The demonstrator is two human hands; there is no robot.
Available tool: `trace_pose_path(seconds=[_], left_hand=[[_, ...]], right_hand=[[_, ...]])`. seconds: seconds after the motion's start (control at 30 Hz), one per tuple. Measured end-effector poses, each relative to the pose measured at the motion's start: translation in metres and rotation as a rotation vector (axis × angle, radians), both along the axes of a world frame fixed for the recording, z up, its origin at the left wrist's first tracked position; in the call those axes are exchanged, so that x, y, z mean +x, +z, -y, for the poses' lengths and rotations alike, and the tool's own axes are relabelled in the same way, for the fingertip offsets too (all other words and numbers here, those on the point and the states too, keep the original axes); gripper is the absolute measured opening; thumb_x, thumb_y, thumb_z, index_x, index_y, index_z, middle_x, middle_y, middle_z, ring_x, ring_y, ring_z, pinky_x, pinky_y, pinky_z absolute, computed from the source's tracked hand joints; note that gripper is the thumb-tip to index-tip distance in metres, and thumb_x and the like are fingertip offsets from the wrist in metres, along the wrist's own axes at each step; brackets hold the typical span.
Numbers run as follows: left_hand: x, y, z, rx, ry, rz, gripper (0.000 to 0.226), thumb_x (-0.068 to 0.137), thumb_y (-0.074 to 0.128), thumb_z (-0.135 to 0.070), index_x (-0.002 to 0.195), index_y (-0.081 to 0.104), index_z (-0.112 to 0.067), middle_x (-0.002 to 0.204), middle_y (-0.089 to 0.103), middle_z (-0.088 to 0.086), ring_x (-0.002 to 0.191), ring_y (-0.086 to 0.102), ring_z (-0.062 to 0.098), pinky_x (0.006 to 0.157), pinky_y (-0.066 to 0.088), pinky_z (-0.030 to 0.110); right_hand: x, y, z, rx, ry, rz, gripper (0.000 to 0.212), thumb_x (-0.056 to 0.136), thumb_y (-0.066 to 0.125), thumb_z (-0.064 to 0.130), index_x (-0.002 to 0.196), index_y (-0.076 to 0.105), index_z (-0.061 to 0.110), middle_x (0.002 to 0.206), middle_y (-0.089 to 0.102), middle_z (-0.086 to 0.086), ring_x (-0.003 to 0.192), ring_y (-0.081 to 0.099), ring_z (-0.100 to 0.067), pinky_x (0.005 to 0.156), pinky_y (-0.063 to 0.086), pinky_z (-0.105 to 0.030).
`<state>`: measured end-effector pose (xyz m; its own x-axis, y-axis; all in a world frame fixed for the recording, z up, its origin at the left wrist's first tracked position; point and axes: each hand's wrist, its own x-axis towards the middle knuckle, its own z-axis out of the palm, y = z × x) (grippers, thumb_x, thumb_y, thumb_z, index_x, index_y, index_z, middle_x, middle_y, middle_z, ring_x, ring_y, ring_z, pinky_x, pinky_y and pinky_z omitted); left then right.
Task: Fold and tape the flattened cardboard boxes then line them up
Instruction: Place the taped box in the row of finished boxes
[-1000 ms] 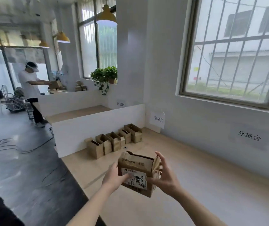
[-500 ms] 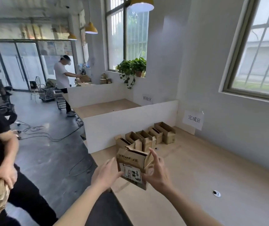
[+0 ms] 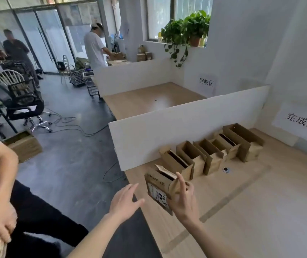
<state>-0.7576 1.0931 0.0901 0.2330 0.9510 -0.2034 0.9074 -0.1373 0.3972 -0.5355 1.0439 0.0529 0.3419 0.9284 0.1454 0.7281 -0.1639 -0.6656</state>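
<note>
Nearest to me, my left hand (image 3: 125,201) hangs open at about seven o'clock, fingers straight and spread, holding nothing and a little apart from the box. Just right of it, near six o'clock, my right hand (image 3: 183,201) is also open, palm toward the box, fingers relaxed and lifted; whether they touch the cardboard I cannot tell. Between the hands stands the small brown folded cardboard box with a white printed label (image 3: 158,186), upright on the pale wooden tabletop (image 3: 251,211), close to the table's left edge, its top flaps open and one ragged. Just beyond it, running toward one o'clock along a low white partition board (image 3: 186,127), is a row of brown open-topped cardboard boxes (image 3: 214,153), each close beside the next; my box sits at the near end, with a slight gap. A small dark round object (image 3: 226,170) lies on the table beside the row. Farther, at two o'clock, a white paper sign with black characters (image 3: 300,122) hangs on the wall. The risk I judge: the box stands so near the table edge that a careless brush could tip it off, and the loose flaps may spring it out of line.
</note>
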Motion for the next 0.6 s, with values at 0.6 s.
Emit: trace_pose_path(seconds=[0.6], left_hand=[[0.085,-0.135,-0.155,-0.299,-0.045,0.261,0.067,0.103,0.049,-0.044,0.157,0.010,-0.047,0.164,-0.014,-0.021,0.153,0.009,0.010,0.117,0.028,0.037]], right_hand=[[0.026,-0.130,-0.135,-0.233,0.093,0.004,0.093,0.088,0.075,0.039,0.152,0.009,0.046,0.151,0.029,0.000,0.125,0.053,-0.022,0.093,0.056,-0.033]])
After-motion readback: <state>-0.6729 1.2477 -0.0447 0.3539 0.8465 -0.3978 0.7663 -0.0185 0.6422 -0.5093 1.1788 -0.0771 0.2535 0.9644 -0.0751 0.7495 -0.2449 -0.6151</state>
